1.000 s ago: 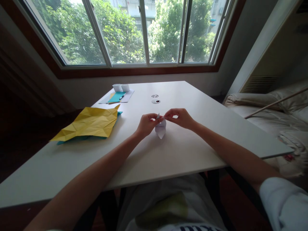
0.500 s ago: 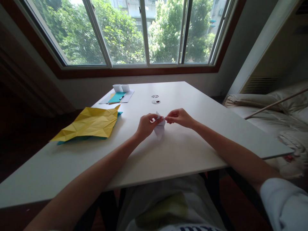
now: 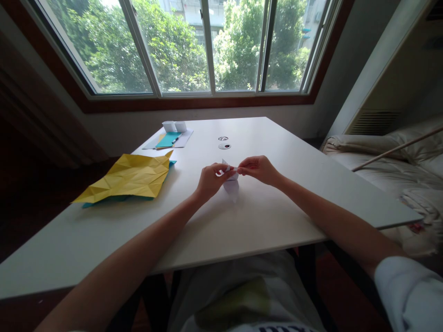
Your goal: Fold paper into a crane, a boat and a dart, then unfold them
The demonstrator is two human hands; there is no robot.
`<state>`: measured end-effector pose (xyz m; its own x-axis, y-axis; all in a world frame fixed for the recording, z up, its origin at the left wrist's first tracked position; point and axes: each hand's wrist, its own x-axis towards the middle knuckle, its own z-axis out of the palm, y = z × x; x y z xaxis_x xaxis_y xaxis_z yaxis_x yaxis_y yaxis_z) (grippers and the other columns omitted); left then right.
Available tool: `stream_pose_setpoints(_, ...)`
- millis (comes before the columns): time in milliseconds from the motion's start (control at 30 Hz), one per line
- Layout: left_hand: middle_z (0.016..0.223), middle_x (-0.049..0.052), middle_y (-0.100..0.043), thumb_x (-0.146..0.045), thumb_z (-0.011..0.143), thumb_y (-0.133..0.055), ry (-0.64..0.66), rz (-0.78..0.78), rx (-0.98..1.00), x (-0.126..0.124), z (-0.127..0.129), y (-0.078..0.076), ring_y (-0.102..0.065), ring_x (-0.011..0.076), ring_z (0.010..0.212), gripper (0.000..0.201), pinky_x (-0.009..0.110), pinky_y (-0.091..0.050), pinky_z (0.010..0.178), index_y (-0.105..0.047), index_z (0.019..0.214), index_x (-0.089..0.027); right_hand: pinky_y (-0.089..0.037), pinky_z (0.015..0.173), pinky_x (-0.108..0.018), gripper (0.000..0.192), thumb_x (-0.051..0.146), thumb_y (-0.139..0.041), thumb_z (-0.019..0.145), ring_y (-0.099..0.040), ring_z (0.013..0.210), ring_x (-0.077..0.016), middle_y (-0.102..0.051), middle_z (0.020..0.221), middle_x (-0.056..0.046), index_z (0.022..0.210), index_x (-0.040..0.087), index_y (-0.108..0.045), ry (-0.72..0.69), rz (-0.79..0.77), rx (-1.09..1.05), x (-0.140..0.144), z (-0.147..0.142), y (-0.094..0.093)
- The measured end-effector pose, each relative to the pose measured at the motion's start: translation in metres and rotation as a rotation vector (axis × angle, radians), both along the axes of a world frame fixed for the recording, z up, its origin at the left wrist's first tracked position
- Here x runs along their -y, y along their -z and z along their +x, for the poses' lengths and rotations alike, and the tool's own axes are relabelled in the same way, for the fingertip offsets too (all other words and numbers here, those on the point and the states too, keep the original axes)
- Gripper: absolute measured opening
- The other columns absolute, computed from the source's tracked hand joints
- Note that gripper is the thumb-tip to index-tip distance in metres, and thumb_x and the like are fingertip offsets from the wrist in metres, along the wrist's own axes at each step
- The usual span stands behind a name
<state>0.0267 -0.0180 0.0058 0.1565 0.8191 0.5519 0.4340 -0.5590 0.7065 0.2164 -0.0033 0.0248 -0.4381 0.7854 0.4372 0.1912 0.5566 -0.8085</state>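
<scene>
A person's left hand (image 3: 210, 180) and right hand (image 3: 260, 169), fingertips pinched together, grip a small folded white paper (image 3: 231, 185) between them over a white counter (image 3: 263, 212), right of a creased yellow sheet (image 3: 133, 177) atop a teal sheet (image 3: 121, 198).

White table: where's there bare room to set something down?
On the white table, one bare patch lies between the right edge and the right forearm; another between that and the left forearm, nearer than the folded white paper. It's crowded at left, where creased yellow paper lies, and farther back around the turquoise paper and pen.
</scene>
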Motion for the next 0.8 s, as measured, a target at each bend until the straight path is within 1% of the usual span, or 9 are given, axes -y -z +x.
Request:
stream_pose_setpoints(100,0.075,0.004,-0.069,-0.042,0.071,-0.065,0.01,-0.005,0.026,-0.0003,0.0006,0.0001,-0.053,0.0127,0.06,0.026,0.025,-0.04,0.058,-0.072,0.081,-0.019,-0.051,0.065,-0.029,0.029,0.043,-0.066,0.068,-0.061,0.065,-0.0143,-0.068,0.07,-0.004,0.076,0.015,-0.068,0.031,0.077,0.029,0.0001,0.001,0.0007)
stream_pose_setpoints(300,0.076,0.004,-0.07,-0.039,0.071,-0.066,0.039,-0.018,0.096,-0.0023,0.0013,-0.0003,-0.055,0.0129,0.061,0.023,0.024,-0.039,0.057,-0.072,0.079,-0.018,-0.05,0.064,-0.027,0.028,0.04,-0.068,0.068,-0.061,0.065,-0.0136,-0.068,0.073,-0.004,0.081,0.015,-0.068,0.022,0.159,0.092,-0.0032,0.0054,0.0028)
stream_pose_setpoints(533,0.072,0.003,-0.069,-0.037,0.068,-0.069,0.041,-0.025,0.157,-0.004,0.0014,0.001,-0.054,0.0119,0.058,0.022,0.024,-0.04,0.055,-0.071,0.076,-0.016,-0.047,0.059,-0.025,0.025,0.04,-0.064,0.072,-0.059,0.061,-0.0122,-0.066,0.068,-0.003,0.075,0.016,-0.067,0.076,0.223,0.095,0.0,0.0032,0.0014)
stream_pose_setpoints(700,0.074,0.004,-0.07,-0.037,0.067,-0.07,0.079,-0.061,0.203,-0.0035,0.0027,0.0002,-0.056,0.0123,0.059,0.021,0.025,-0.042,0.057,-0.07,0.071,-0.016,-0.044,0.056,-0.024,0.024,0.04,-0.062,0.073,-0.056,0.06,-0.0111,-0.065,0.066,-0.002,0.073,0.016,-0.066,0.121,0.264,0.098,0.0015,0.0026,-0.0004)
stream_pose_setpoints(800,0.076,0.004,-0.07,-0.036,0.067,-0.07,0.089,-0.074,0.216,-0.0037,0.0026,0.0006,-0.056,0.0127,0.059,0.021,0.025,-0.042,0.057,-0.07,0.071,-0.016,-0.044,0.056,-0.024,0.024,0.04,-0.063,0.073,-0.056,0.059,-0.011,-0.065,0.066,-0.002,0.073,0.016,-0.066,0.116,0.257,0.099,0.001,0.003,-0.0001)
